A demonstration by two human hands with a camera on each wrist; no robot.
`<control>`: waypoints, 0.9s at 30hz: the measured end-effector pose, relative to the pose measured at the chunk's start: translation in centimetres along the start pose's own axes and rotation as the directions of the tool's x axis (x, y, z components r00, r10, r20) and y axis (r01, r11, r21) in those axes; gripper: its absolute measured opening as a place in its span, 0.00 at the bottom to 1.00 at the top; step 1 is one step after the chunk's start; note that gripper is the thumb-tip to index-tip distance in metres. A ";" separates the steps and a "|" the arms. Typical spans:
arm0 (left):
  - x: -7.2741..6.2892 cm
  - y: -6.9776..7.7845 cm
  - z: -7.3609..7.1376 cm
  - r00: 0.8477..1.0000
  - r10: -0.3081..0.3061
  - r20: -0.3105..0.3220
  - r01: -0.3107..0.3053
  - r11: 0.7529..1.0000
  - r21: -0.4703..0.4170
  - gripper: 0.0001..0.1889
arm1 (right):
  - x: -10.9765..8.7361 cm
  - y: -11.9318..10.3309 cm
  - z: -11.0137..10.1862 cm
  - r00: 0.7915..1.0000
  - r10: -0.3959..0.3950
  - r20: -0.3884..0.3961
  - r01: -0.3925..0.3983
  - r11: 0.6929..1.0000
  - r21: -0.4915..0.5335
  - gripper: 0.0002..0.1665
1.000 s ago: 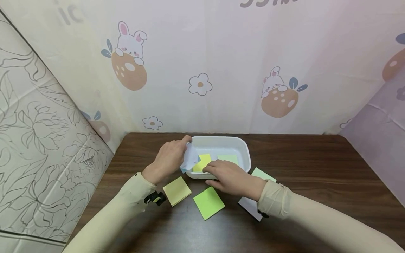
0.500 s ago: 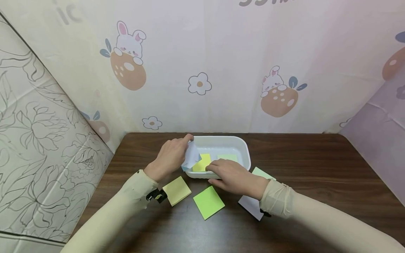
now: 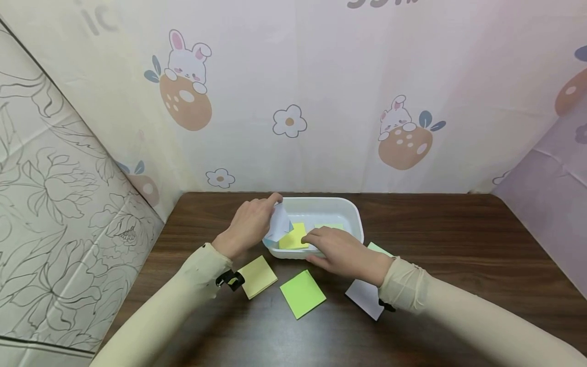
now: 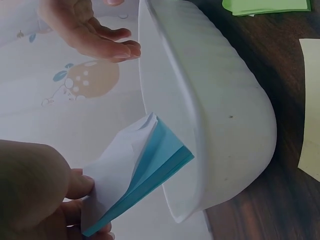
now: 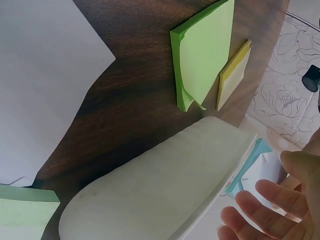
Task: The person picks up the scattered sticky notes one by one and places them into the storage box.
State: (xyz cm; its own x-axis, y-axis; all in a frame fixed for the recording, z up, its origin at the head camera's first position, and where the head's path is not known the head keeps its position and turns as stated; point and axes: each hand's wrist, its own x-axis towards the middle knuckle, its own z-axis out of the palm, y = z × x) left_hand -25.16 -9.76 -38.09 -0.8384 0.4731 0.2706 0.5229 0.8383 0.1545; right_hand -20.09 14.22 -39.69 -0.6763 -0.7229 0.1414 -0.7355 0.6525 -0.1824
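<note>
My left hand (image 3: 249, 224) pinches a blue sticky note pad (image 4: 145, 170) with a whitish crumpled top sheet. The pad is tilted over the left end of a white plastic tub (image 3: 298, 254). Thumb and fingertips grip one edge of it in the left wrist view. At the tub's front rim, my right hand (image 3: 341, 252) has loosely bent fingers and nothing between them. Inside the tub lie a yellow sticky note pad (image 3: 294, 237) and a pale green one (image 3: 330, 226), partly hidden behind the right hand.
In front of the tub, a pale yellow pad (image 3: 258, 277) and a bright green pad (image 3: 302, 294) lie on the dark wooden table (image 3: 435, 229). A lilac pad (image 3: 364, 298) and a mint green pad (image 3: 378, 248) are partly under the right arm. A patterned curtain (image 3: 339, 76) hangs behind.
The left hand has shifted slightly right with the blue pad, further over the tub. The right hand has drifted a little right, uncovering more of the yellow pad.
</note>
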 end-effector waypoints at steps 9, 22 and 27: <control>0.7 0.1 0.8 0.999 -0.021 0.032 0.021 1.000 -0.010 0.17 | 0.0 0.2 0.1 1.000 0.008 0.006 -0.008 1.000 0.005 0.20; 1.4 0.5 2.1 0.995 0.005 0.098 -0.009 0.999 0.041 0.22 | 0.0 0.3 0.2 1.000 0.013 0.007 -0.013 1.000 0.014 0.20; 1.6 0.6 2.9 0.995 0.053 0.086 -0.058 0.997 0.057 0.22 | 0.0 0.4 0.4 1.000 0.004 -0.002 -0.004 1.000 0.007 0.20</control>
State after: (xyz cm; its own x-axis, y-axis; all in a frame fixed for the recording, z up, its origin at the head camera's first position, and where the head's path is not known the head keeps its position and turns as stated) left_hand -26.66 -7.72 -40.36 -0.8198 0.5382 0.1956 0.5609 0.8235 0.0847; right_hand -20.37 14.37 -40.10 -0.6797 -0.7196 0.1421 -0.7322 0.6541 -0.1896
